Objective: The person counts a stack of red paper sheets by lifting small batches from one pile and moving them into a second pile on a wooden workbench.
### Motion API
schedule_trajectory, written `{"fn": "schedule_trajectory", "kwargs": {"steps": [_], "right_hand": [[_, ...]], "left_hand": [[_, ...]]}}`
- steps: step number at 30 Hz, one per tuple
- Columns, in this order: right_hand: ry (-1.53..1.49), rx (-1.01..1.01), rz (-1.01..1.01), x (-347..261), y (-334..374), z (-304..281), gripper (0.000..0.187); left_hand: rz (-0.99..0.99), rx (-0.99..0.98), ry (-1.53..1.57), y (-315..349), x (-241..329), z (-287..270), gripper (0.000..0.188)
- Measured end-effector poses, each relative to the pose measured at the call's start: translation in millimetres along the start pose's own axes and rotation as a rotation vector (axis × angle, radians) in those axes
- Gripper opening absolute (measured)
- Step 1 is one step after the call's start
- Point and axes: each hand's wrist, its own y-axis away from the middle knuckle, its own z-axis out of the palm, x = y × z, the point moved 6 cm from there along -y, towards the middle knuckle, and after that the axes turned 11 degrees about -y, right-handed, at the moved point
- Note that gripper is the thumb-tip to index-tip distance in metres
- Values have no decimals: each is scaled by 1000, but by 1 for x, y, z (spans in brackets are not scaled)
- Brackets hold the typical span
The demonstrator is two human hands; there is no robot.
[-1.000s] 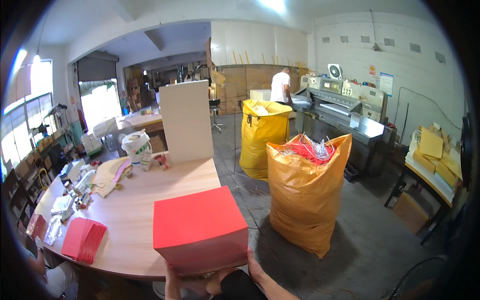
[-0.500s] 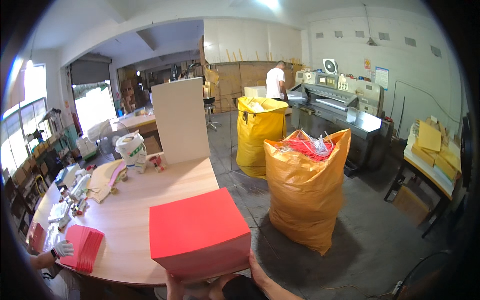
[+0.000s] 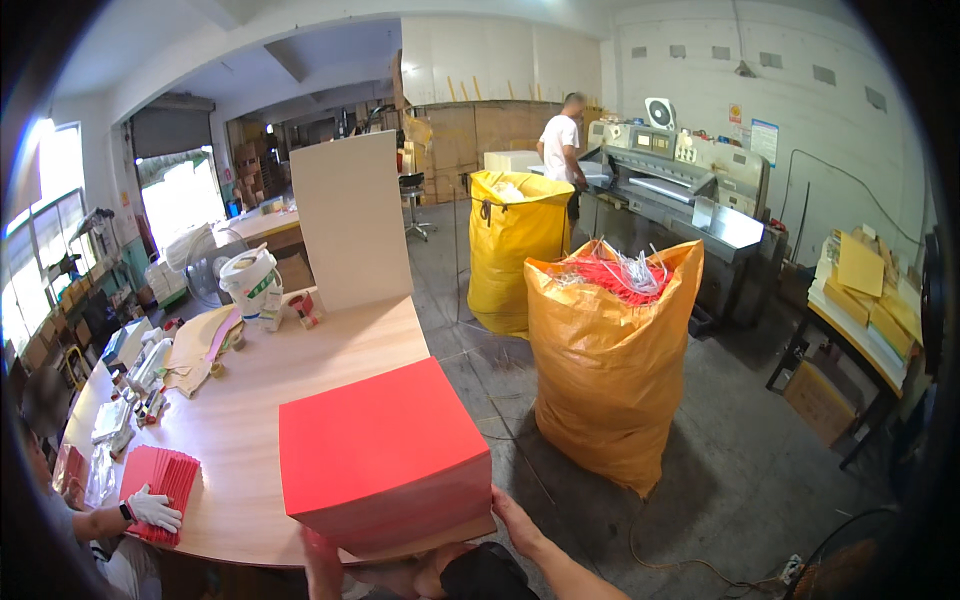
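A tall, squared block of red paper sheets (image 3: 385, 440) is at the near edge of the wooden table, its bright red top face tilted towards me. My left hand (image 3: 321, 553) holds its lower front side, with the fingertips mostly hidden. Against the right side, near the bottom corner, my right hand (image 3: 514, 518) grips the same stack. Whether the underside rests fully on the tabletop cannot be seen.
A co-worker's gloved hand (image 3: 155, 509) lies on fanned red sheets (image 3: 168, 470) at the left. A white bucket (image 3: 253, 285) and upright board (image 3: 352, 220) stand farther back. An orange sack (image 3: 610, 370) and yellow sack (image 3: 515, 255) stand on the floor to the right.
The red paper stack and my hands appear slightly farther left. The co-worker's gloved hand has come down onto the fanned red sheets. The person near the machine has turned slightly.
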Motion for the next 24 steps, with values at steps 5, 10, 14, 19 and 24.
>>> {"fn": "schedule_trajectory", "kwargs": {"steps": [5,10,14,19,24], "right_hand": [[99,159,-186,-54,-6,-2,85],[225,42,-446,-129,-24,61,91],[204,33,-450,-139,-34,83,77],[97,67,-438,-121,-43,86,49],[129,103,-510,-113,-47,83,52]], "left_hand": [[135,67,-93,-6,138,61,86],[307,39,-124,5,179,116,88],[289,228,-253,6,170,141,70],[333,330,-306,15,176,154,62],[335,237,-352,17,169,143,59]]}}
